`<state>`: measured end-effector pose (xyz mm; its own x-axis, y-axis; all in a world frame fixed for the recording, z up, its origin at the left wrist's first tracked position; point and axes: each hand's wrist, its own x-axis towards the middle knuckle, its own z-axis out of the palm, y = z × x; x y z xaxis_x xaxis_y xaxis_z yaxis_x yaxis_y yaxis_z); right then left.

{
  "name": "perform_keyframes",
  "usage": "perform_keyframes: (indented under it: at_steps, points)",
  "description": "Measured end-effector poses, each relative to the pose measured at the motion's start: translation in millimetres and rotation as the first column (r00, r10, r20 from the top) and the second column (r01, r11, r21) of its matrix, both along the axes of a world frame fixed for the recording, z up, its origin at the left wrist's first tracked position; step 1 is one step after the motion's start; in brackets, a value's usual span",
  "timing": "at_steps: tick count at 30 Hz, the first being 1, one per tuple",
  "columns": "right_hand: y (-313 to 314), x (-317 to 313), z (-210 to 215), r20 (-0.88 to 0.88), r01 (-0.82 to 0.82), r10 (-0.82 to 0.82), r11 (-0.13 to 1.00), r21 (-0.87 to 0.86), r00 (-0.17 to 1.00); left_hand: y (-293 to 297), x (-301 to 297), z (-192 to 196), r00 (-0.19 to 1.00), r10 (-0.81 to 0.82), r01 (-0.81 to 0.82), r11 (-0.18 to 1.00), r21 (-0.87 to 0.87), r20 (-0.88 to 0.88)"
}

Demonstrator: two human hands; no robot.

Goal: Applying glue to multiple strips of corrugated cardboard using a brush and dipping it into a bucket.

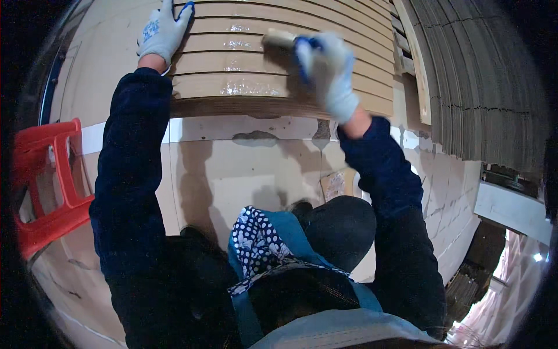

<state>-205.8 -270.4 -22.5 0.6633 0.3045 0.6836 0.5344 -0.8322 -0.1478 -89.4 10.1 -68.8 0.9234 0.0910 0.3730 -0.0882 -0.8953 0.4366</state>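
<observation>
Across the top lie several long beige cardboard sheets (203,60), stacked in overlapping steps so that their edges form parallel strips. A shiny wet smear (250,88) runs across these strips. My left hand (161,34), in a white glove with blue fingertips, presses on the left end of the stack, thumb and fingers spread. In my right hand (331,67), gloved alike and blurred by motion, is a brush (280,38) with a pale head. It is over the strips, right of the wet smear; whether it touches them I cannot tell. Its handle is mostly hidden in my fist.
A red plastic stool (64,168) stands at the left. Tall grey-brown stacked cardboard (479,87) fills the upper right beside a wooden slat (415,64). Below the strips is a stained tile floor (244,174); a board scrap (338,185) lies near my knee.
</observation>
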Motion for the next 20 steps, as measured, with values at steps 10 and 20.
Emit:
perform_keyframes:
  at_steps: [10,20]
  points:
    - [10.9,32.6,28.1,-0.263,-0.322,0.325,0.945,0.055,0.908,6.0,-1.1,-4.9,1.000,0.005,-0.006,0.998,0.055,0.026]
    - [22.8,188.9,18.0,0.050,0.002,0.003,0.996,-0.087,0.999,-0.5,-1.6,-2.1,0.996,0.046,-0.044,0.999,0.025,-0.082]
